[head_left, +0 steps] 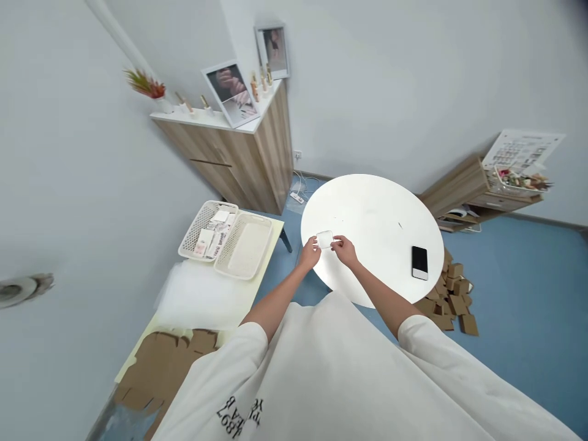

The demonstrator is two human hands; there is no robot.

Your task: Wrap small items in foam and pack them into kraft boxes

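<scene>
A small, square, whitish piece with a clear-looking edge (324,239) is held between my two hands above the left part of the round white table (372,208). My left hand (310,252) pinches its left side with the fingers closed. At its lower right edge, my right hand (343,250) grips it between thumb and fingers. Whether it is a small box or a bag is too small to tell.
A phone (419,263) lies on the table's right side. To the left, a side table carries a basket with white packets (206,229), a second basket (243,245), a stack of translucent sheets (199,297) and flat cardboard (160,367). Small brown boxes (457,300) are heaped on the floor.
</scene>
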